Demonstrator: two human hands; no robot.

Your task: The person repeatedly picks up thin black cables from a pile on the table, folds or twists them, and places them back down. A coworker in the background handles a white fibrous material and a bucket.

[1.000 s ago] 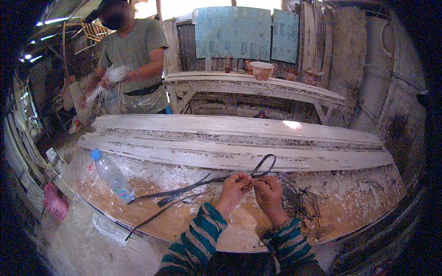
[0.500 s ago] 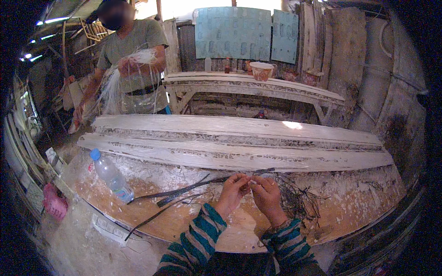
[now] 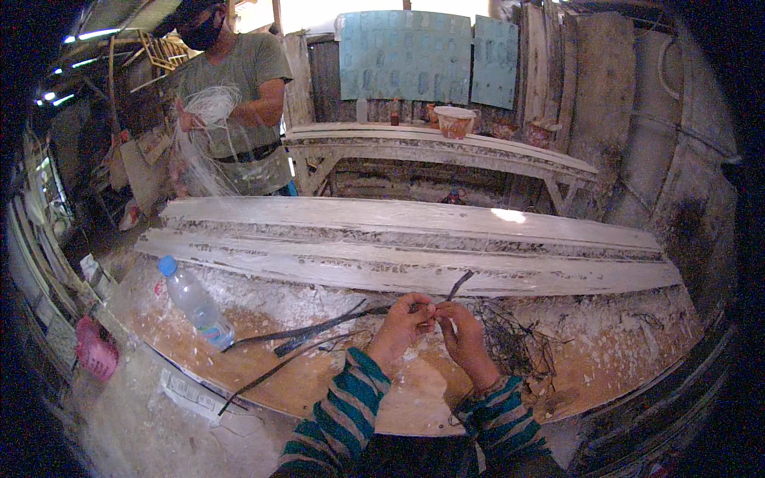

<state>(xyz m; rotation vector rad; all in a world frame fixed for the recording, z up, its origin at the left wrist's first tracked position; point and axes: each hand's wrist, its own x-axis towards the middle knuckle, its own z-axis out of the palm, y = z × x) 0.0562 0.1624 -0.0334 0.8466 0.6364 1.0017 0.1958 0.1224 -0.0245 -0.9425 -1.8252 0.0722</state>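
Pinching a dark strip (image 3: 460, 284) at close range, between the closed fingertips of a left hand (image 3: 400, 331) and a right hand (image 3: 466, 342), brought together above a wooden worktop (image 3: 406, 402); cannot tell exactly where each pinch falls. Drawn down from a tall loop a second ago to a short end now poking up past the right fingertips, probably meaning less slack to manage there. Flanked on the left by loose dark strips (image 3: 319, 328) reaching toward a clear, blue-capped bottle (image 3: 195, 303), on the right by a tangle of dark fibres (image 3: 518, 346). Strewn with white flakes, and bordered just beyond by long whitened planks (image 3: 398, 263). Faced across them by a co-worker (image 3: 267, 68), clutching white fibres (image 3: 211, 111), now gathered at the chest. Closed off farther back by a whitened bench (image 3: 382, 142) with a stained bucket (image 3: 455, 123), under blue-green panels (image 3: 405, 56).
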